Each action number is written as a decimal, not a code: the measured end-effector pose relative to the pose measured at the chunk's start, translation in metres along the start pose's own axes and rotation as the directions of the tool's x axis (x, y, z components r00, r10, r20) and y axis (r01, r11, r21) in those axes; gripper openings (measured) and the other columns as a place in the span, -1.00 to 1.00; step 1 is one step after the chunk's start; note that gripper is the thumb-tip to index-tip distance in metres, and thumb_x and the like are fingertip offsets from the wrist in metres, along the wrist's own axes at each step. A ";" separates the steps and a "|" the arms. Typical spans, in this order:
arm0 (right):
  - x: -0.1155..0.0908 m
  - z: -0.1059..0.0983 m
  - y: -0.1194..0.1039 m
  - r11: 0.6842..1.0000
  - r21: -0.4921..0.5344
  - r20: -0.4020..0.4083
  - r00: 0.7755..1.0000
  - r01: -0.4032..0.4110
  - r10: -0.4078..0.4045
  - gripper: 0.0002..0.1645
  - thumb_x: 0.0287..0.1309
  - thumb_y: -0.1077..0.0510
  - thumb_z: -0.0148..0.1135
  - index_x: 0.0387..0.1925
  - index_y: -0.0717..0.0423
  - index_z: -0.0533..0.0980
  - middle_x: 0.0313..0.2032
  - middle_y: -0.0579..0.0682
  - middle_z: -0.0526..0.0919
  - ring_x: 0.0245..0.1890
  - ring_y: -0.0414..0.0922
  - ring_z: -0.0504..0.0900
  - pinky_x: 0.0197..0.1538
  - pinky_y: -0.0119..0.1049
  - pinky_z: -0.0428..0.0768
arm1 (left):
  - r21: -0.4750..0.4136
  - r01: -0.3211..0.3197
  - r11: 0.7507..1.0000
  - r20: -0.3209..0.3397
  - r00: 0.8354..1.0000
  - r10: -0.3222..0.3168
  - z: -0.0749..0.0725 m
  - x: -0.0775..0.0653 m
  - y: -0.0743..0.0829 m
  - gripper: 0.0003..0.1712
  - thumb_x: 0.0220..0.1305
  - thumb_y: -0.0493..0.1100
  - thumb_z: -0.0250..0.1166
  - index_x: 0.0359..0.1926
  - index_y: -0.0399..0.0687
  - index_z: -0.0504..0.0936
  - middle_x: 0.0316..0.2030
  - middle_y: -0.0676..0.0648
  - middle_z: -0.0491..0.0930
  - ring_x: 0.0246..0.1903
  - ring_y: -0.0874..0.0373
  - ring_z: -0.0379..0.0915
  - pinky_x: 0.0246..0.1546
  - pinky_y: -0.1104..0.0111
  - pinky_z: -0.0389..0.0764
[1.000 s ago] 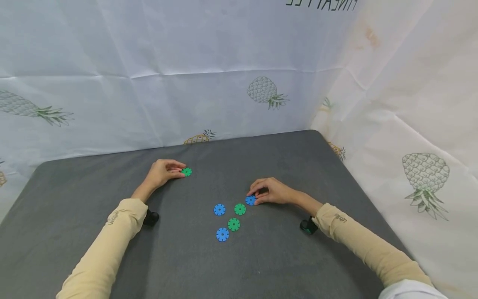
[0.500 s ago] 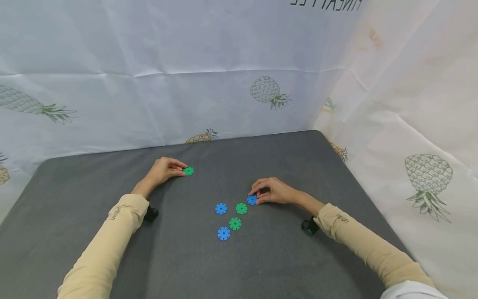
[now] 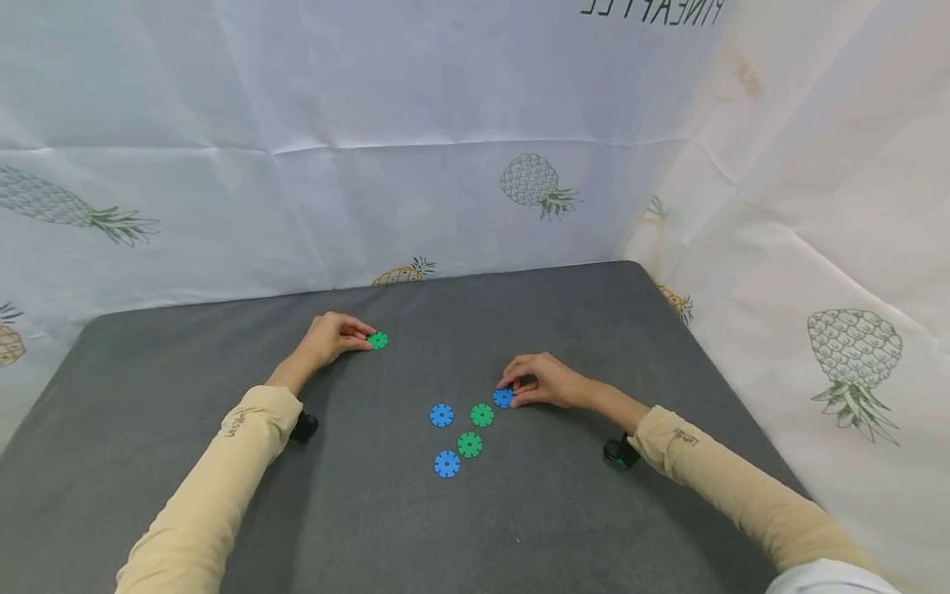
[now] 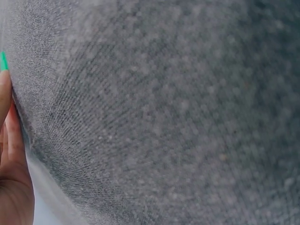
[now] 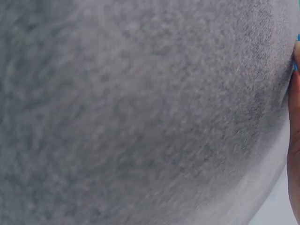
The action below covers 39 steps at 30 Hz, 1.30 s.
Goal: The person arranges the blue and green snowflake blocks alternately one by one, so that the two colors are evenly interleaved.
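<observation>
My left hand pinches a green notched disc between thumb and fingers, toward the far side of the table. Further right, my right hand pinches a blue notched disc by its edge, close to the tabletop. Just left of that disc lies a flat green disc. A second green disc lies nearer, beside a blue disc. Another blue disc is to their upper left. The left wrist view catches only a sliver of the held green disc.
A dark grey cloth covers the table. White curtains printed with pineapples hang behind it and along the right side. Each wrist wears a black band-mounted device, partly under the sleeve.
The whole scene shifts slightly rightward in the head view. Both hands keep their discs and stay in nearly the same places over the table.
</observation>
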State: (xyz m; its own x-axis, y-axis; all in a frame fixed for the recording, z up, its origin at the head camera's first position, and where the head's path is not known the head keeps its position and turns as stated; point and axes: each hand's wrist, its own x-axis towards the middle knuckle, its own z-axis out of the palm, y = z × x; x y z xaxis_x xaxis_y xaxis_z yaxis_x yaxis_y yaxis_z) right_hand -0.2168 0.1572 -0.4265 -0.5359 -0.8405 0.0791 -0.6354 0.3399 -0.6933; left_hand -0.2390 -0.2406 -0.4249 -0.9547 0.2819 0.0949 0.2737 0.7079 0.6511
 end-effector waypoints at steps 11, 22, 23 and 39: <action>0.001 -0.003 0.000 0.995 0.075 -0.008 0.998 -0.066 0.066 -0.71 0.02 0.25 0.44 -0.17 0.21 0.62 -0.26 -0.01 0.63 -0.30 -0.16 0.58 -0.21 -0.39 0.63 | -0.001 0.028 1.000 0.000 1.000 -0.028 -0.002 -0.002 -0.001 -0.72 0.10 -0.29 0.42 -0.13 -0.31 0.72 -0.37 -0.15 0.71 -0.34 0.03 0.60 -0.28 0.26 0.53; 0.005 -0.012 0.010 0.979 0.137 0.037 0.988 -0.153 0.149 -0.68 -0.01 0.20 0.47 -0.15 0.18 0.66 -0.31 -0.07 0.70 -0.39 -0.24 0.64 -0.23 -0.35 0.59 | -0.016 0.014 1.000 -0.021 1.000 -0.014 -0.002 -0.003 0.003 -0.72 0.08 -0.31 0.43 -0.15 -0.33 0.72 -0.37 -0.18 0.71 -0.33 -0.02 0.61 -0.28 0.24 0.55; 0.006 -0.012 0.010 0.980 0.135 0.044 0.989 -0.148 0.144 -0.67 0.00 0.19 0.46 -0.14 0.19 0.66 -0.29 -0.07 0.71 -0.38 -0.24 0.64 -0.23 -0.36 0.59 | -0.013 0.014 1.000 -0.021 1.000 -0.014 -0.002 -0.002 0.003 -0.72 0.08 -0.31 0.43 -0.15 -0.33 0.72 -0.37 -0.18 0.71 -0.33 -0.03 0.61 -0.28 0.24 0.55; 0.006 -0.011 0.017 0.964 0.206 0.026 0.986 -0.169 0.167 -0.67 -0.08 0.23 0.49 -0.20 0.24 0.69 -0.33 -0.02 0.72 -0.38 -0.23 0.65 -0.27 -0.37 0.60 | -0.007 0.077 0.997 0.002 0.997 -0.077 0.000 0.002 0.002 -0.73 0.09 -0.28 0.44 -0.15 -0.28 0.74 -0.36 -0.15 0.72 -0.33 0.06 0.59 -0.28 0.27 0.53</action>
State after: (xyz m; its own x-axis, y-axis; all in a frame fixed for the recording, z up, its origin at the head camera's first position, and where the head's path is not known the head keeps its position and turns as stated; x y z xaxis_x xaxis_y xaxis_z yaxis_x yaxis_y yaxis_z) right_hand -0.2364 0.1627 -0.4301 -0.6197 -0.7828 -0.0564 -0.4074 0.3823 -0.8293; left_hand -0.2401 -0.2392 -0.4234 -0.9728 0.2277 0.0430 0.1984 0.7228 0.6620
